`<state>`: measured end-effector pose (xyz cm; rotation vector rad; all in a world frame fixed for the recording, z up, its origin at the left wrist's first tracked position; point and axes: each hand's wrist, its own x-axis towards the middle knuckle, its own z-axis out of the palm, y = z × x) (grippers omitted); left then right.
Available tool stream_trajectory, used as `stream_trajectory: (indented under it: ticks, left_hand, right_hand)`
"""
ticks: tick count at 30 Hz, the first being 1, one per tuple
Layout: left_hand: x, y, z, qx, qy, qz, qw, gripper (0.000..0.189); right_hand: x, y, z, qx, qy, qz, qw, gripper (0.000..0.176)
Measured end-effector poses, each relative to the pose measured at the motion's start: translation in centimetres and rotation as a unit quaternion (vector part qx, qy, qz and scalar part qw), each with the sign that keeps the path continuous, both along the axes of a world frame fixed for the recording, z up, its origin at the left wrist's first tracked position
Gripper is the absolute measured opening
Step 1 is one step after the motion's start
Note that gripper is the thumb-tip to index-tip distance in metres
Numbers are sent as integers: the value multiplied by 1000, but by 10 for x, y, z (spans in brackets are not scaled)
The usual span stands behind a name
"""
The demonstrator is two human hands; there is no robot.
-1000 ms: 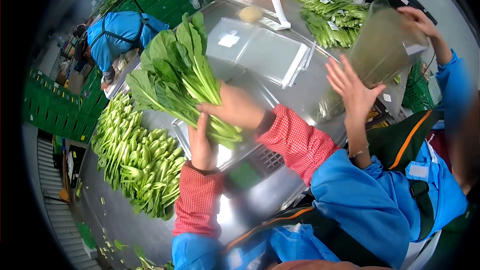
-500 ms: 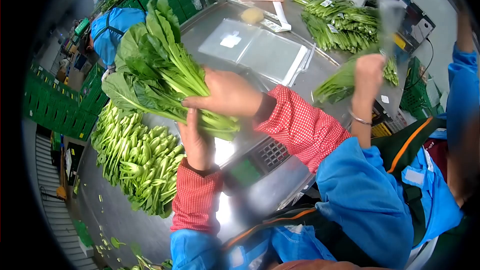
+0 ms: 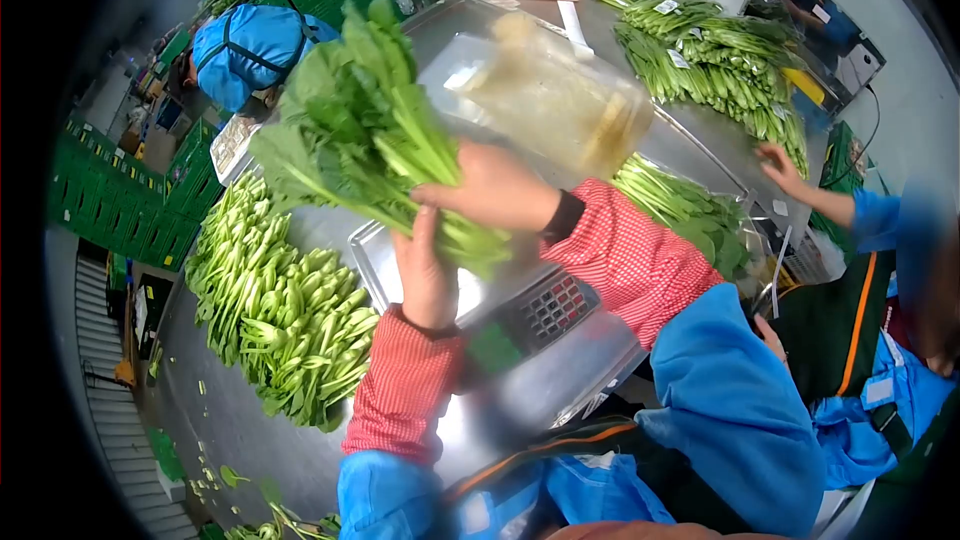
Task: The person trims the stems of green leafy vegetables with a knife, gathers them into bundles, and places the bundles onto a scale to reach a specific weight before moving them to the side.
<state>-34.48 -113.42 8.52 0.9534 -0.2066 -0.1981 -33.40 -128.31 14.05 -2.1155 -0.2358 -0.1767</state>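
Grip, right hand [image 3: 505,188]: wrapping around the stems of the leafy bunch [image 3: 365,130], thumb pressing across them
Grip, left hand [image 3: 428,278]: cupping the stem ends from below, thumb pointing up
Leafy bunch: hanging between both hands above the scale [image 3: 500,332], leaves fanning toward the far left
Scale: resting on the tabletop [image 3: 235,445], showing its keypad
Greens pile [image 3: 290,325]: spreading across the tabletop left of the scale
Plastic bag [image 3: 565,105]: blurring beyond the right hand
Bagged greens [image 3: 700,55]: stacking up at the far right, labels showing
Co-worker's hand [image 3: 785,172]: reaching near the bagged greens
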Motion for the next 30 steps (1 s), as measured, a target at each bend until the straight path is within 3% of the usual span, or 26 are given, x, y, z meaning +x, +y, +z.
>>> stream_trajectory:
  ticks: [2,4,6,7,8,9,11,12,14,17,20,24,25,28,30]
  left_hand:
    - [9,-27,-3,14,6,-22,1000,49]
    - [18,-64,3,10,5,-46,999,48]
    - [38,-106,-11,-37,23,-93,995,43]
    - [47,-130,-17,-42,34,-85,995,43]
    - [55,-152,-23,-56,37,-98,993,44]
    - [57,-173,-21,-63,82,-96,990,45]
    - [67,-214,-31,-52,119,-94,987,51]
    - [85,-241,-61,-72,116,-97,986,53]
    - [107,-281,-99,-106,155,-77,979,86]
    - [124,-310,-135,59,278,-33,958,103]
    - [129,-321,-150,273,320,11,907,116]
    - [129,-305,-150,239,253,-31,937,111]
    - [118,-296,-130,225,283,-61,930,99]
    - [66,-256,-64,113,240,-85,960,93]
    - [34,-222,-49,65,197,-114,972,80]
  right_hand:
    - [20,-27,-29,94,-80,26,992,57]
    - [19,-61,-21,137,-53,29,989,52]
    - [25,-106,-8,43,101,-4,994,48]
    - [38,-131,-32,105,85,-13,991,49]
    - [53,-161,-50,74,74,-26,994,51]
    - [58,-183,-53,115,101,-20,988,51]
    - [71,-224,-58,86,135,-59,985,48]
    - [78,-243,-63,73,133,-54,987,50]
    - [97,-279,-89,57,125,-42,990,57]
    - [122,-320,-127,-215,169,-123,954,61]
    - [123,-330,-161,-345,87,-247,901,65]
    - [103,-309,-153,-312,-45,-314,896,52]
    - [94,-293,-141,-298,-71,-311,900,44]
    - [65,-242,-115,-227,-126,-262,930,39]
    - [45,-204,-97,-165,-138,-212,953,32]
